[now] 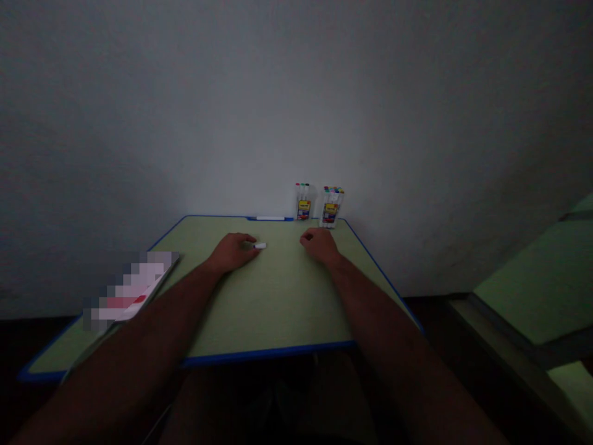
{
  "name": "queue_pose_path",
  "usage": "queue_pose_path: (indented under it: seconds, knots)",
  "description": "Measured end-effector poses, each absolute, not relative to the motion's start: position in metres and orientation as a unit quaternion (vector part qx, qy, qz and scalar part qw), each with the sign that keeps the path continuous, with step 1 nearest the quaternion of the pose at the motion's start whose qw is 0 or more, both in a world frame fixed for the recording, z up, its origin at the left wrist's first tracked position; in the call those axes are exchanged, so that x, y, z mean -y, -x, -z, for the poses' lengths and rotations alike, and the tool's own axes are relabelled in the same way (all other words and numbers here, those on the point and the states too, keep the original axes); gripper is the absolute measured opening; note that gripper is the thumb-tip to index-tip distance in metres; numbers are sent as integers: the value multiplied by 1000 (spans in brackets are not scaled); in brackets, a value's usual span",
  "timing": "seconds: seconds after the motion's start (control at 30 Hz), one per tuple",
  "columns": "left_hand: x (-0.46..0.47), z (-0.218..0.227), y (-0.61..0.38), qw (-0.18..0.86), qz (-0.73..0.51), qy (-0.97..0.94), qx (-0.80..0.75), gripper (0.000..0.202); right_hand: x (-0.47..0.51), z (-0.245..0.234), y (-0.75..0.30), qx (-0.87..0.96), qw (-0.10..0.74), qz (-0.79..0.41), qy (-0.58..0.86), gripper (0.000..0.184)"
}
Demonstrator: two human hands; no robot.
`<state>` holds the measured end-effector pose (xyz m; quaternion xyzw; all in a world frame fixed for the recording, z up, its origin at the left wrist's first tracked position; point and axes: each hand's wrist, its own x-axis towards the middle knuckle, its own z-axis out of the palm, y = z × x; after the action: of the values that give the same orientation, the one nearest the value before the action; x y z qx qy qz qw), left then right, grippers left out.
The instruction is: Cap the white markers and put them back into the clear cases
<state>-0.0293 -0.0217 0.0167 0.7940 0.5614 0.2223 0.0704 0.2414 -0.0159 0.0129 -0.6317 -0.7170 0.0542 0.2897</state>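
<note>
My left hand (234, 251) rests low over the table, thumb and finger closed around one end of a small white marker (260, 246). Its white end sticks out to the right, and its held end is partly hidden. Across from it, my right hand (319, 243) is closed with curled fingers; whether anything is inside cannot be seen. Behind my right hand stands a clear case packed with colored markers (330, 209). Left of that, a second clear case (303, 207) holds a few markers with red, green and dark ends.
The pale green table (273, 309) has a blue edge and stands against a grey wall (259, 111). A white and blue bar-like thing (270, 218) lies along its back edge. On the left lies a flat device (139, 290), partly blurred out.
</note>
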Motion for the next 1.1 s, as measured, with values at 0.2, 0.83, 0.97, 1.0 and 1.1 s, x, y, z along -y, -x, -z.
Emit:
queue_pose_path:
  seconds: [0.2, 0.83, 0.97, 1.0, 1.1]
  knots:
    - [20, -17, 26, 65, -223, -798, -556, 45, 15, -11, -239, 726, 291, -49, 621, 15]
    - [12, -10, 21, 52, -217, -808, -546, 36, -53, -32, -197, 753, 203, 19, 625, 28]
    - [12, -7, 20, 47, -224, -803, -551, 36, -72, -30, -187, 756, 192, 22, 625, 33]
    - [11, -6, 20, 45, -225, -801, -553, 37, -76, -29, -184, 756, 189, 26, 626, 35]
    - [9, -4, 19, 40, -225, -796, -561, 37, -85, -26, -175, 761, 171, 38, 624, 39]
